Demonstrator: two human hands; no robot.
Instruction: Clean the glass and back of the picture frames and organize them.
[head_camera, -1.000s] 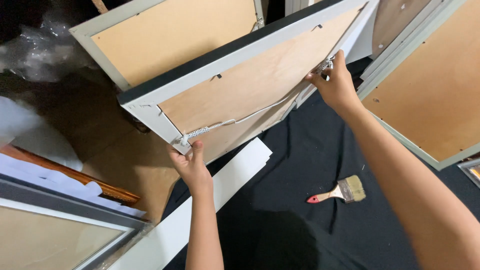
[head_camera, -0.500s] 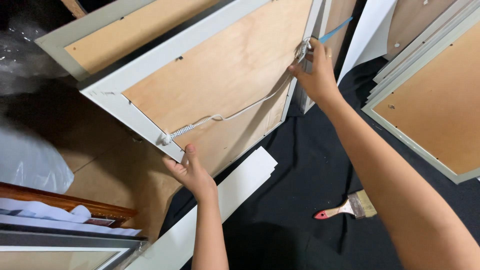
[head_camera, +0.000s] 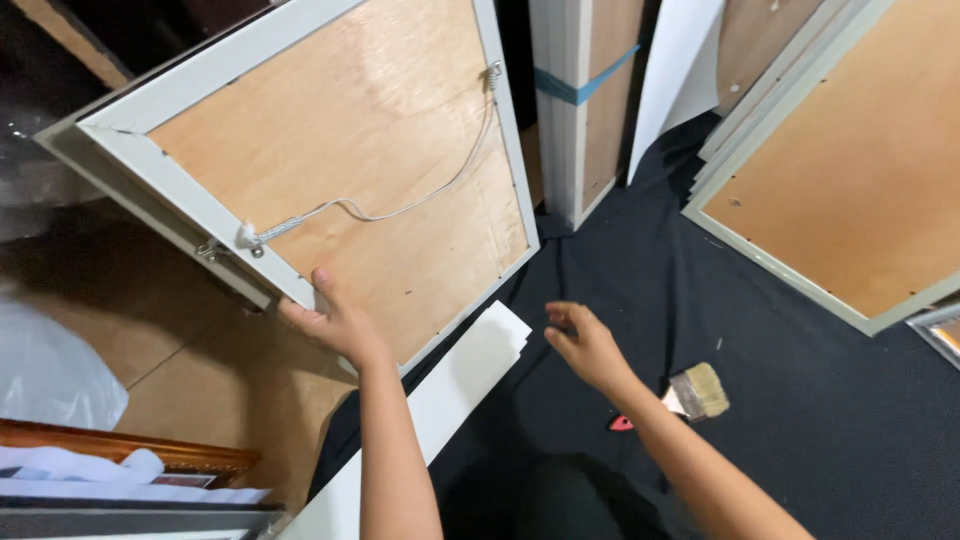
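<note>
A pale grey picture frame (head_camera: 190, 195) with a plywood back leans upright, back side toward me. A white hanging cord (head_camera: 400, 210) runs across the back between two fittings. My left hand (head_camera: 335, 320) grips the frame's lower edge near its left corner. Lower down and off the frame, my right hand (head_camera: 585, 345) hovers with fingers loosely curled and nothing in them, over the black cloth (head_camera: 800, 400). A paintbrush (head_camera: 695, 393) with a red handle lies on the cloth just right of my right forearm.
A long white board (head_camera: 450, 390) lies on the cloth under the frame. More plywood-backed frames (head_camera: 850, 190) lean at the right. A wrapped stack with blue tape (head_camera: 580, 90) stands behind. Brown board (head_camera: 180, 370), a wooden frame (head_camera: 130, 450) and plastic wrap (head_camera: 50, 370) fill the left.
My right hand has let go of the frame's upper right edge and dropped down over the cloth. The frame has swung more upright, held only by my left hand.
</note>
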